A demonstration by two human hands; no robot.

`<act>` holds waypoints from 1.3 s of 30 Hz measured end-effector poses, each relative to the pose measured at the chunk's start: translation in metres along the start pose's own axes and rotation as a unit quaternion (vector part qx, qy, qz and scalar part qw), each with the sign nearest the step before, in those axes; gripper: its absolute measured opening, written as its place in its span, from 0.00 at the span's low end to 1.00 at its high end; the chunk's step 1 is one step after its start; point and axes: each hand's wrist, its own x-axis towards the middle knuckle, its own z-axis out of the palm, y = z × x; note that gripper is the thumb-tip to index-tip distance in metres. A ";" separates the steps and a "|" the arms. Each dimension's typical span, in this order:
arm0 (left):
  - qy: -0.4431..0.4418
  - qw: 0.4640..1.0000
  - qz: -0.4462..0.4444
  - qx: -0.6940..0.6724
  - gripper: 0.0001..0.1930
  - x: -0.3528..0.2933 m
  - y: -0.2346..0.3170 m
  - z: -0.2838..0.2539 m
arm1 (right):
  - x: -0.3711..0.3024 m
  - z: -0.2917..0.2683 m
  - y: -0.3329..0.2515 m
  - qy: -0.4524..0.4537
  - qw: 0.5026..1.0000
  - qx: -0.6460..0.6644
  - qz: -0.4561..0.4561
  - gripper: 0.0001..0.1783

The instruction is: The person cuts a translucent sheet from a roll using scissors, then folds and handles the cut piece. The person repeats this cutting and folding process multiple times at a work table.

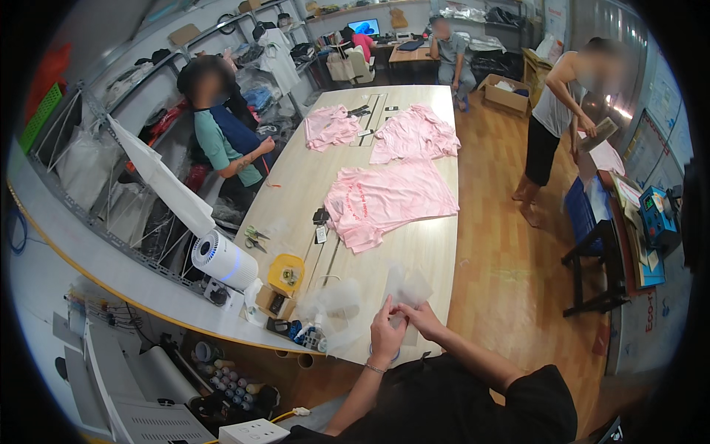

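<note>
At the near end of the table, my left hand (pixel 386 335) and my right hand (pixel 424 320) meet, closed on a translucent film sheet (pixel 409 287). Its clear, whitish pieces stick out beyond my fingertips. My fingers partly hide where they pinch it. More crumpled clear film (pixel 336 305) lies to the left of my hands. Farther up the table, a pink T-shirt (pixel 399 198) with red print is spread out. Behind it lie a second pink shirt (pixel 418 135) and a bunched pink garment (pixel 330 128).
Scissors (pixel 255 238), a yellow tray (pixel 278 283) and a white cylindrical device (pixel 224 260) line the table's left side. A person in green (pixel 214 140) stands at the left; another person (pixel 556 103) handles a board at the right, beside a dark stand (pixel 603 251). Two people sit at the back.
</note>
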 end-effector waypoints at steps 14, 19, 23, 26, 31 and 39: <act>0.031 0.994 -0.049 -0.091 0.35 0.016 -0.005 -0.022 | 0.007 -0.046 0.001 0.020 1.000 -0.022 0.001 0.26; 0.054 0.977 -0.152 -0.142 0.34 0.026 -0.027 -0.039 | 0.000 -0.055 -0.032 -0.069 0.997 -0.012 0.039 0.28; -0.004 0.948 -0.193 -0.254 0.33 0.024 -0.048 -0.036 | -0.003 -0.060 -0.042 -0.110 0.992 0.014 0.068 0.27; -0.134 0.842 -0.260 -0.454 0.29 0.021 -0.049 -0.039 | 0.004 -0.072 -0.030 -0.124 0.986 0.040 0.106 0.24; -0.163 0.858 -0.252 -0.417 0.22 0.017 -0.029 -0.048 | 0.007 -0.073 -0.023 -0.132 0.986 -0.010 0.106 0.23; -0.141 0.875 -0.260 -0.384 0.19 0.023 -0.034 -0.052 | 0.009 -0.067 -0.025 -0.125 0.986 -0.075 0.083 0.23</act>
